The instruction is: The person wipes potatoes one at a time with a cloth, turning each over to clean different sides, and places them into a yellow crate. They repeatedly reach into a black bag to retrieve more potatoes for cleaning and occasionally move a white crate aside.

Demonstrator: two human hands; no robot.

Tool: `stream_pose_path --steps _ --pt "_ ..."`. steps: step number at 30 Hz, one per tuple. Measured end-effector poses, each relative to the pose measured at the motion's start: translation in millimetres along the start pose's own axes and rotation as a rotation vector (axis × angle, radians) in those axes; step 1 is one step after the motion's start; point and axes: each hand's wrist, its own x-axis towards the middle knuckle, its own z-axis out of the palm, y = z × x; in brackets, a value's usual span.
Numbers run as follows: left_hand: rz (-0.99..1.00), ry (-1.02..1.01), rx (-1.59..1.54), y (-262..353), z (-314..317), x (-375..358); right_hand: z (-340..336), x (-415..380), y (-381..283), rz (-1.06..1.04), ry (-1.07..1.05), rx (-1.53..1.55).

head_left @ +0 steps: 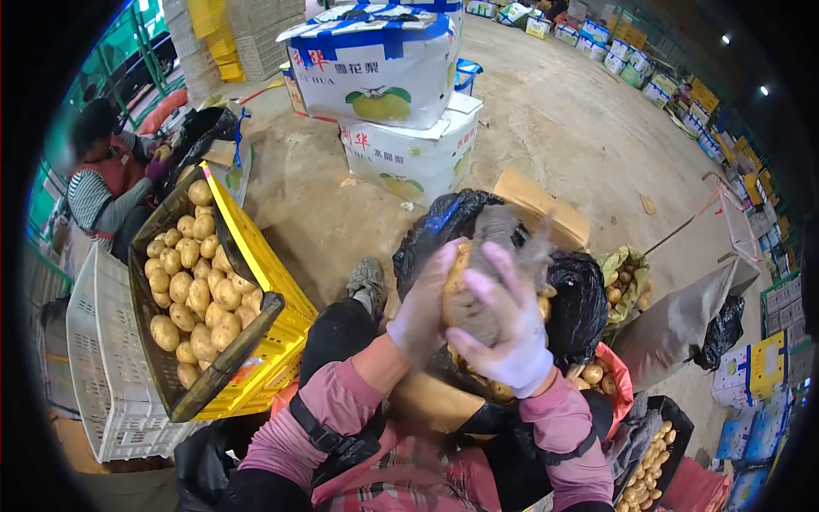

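Note:
My left hand [425,303] is closed round a potato [458,282] in front of my chest. A grey cloth [495,232], smeared by motion, is in my right hand [509,328], its fingers bent over it against the potato's side. Both hands wear thin whitish gloves. Below them stands a box lined with a black plastic bag [573,311], with potatoes partly hidden by my hands and the cloth. To the left, a yellow crate [260,286] with a dark lining holds many potatoes [200,294].
A white crate [90,341] stands beyond the yellow one. Pear cartons [375,77] are stacked ahead. At right are a green sack [627,277], a red bag [618,375] and a black crate of small potatoes [653,465]. Another person [111,183] sits at far left.

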Motion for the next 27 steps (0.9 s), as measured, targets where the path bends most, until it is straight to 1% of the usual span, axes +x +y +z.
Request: stream_pose_path --steps 2,4,5,8,9,10,11,12,13,14,15,16,18,21,24,26,27 --pt "-0.035 0.05 0.193 -22.4 -27.5 -0.7 10.2 -0.8 1.4 0.017 0.006 -0.143" --pt "0.002 0.043 0.373 -21.8 -20.8 -6.1 12.5 -0.6 2.0 0.12 0.064 -0.078" --pt "0.059 0.014 0.458 -18.3 -18.0 -5.9 10.3 -1.1 4.9 0.168 0.097 -0.05" --pt "0.202 -0.034 0.779 -23.4 -5.9 -1.2 13.5 -11.4 36.4 0.473 0.224 0.448" --pt "0.247 -0.045 0.896 -27.5 -3.9 1.4 -3.3 -3.3 37.2 0.71 0.206 0.757" --pt "0.29 -0.057 1.013 -31.6 -2.6 2.7 -15.8 -5.1 46.5 0.734 0.202 0.909" --pt "0.386 -0.094 1.045 -35.6 -1.8 6.1 -16.6 -11.2 54.4 0.741 0.269 1.012" --pt "0.222 -0.09 0.981 -35.3 2.7 6.8 -16.4 -15.1 58.3 0.744 0.33 1.111" --pt "0.063 -0.081 0.912 -32.4 5.6 6.2 -12.5 -18.5 58.6 0.714 0.368 1.031" --pt "-0.052 -0.234 0.496 -23.9 6.8 7.4 -5.7 -19.6 57.2 0.68 0.403 0.953" --pt "-0.245 -0.326 -0.032 -13.0 11.9 8.3 -3.9 -20.4 47.6 0.581 0.388 0.851" --pt "-0.456 -0.358 -0.407 -2.1 17.1 9.1 -2.8 -20.3 40.1 0.562 0.389 0.717" --pt "-0.289 -0.225 -0.044 -13.0 17.7 9.5 1.5 -19.9 37.5 0.514 0.453 0.698" --pt "-0.035 -0.023 0.488 -30.2 15.8 10.3 -2.8 -24.0 48.4 0.512 0.391 0.477" --pt "-0.047 0.052 0.599 -36.9 15.8 10.4 3.3 -23.0 51.5 0.492 0.266 0.517" --pt "-0.129 0.166 0.275 -29.6 24.4 5.8 6.7 -24.5 35.2 0.377 0.215 0.22" --pt "-0.161 0.216 0.117 -19.3 34.5 4.9 0.4 -19.0 23.1 0.242 0.174 0.072"
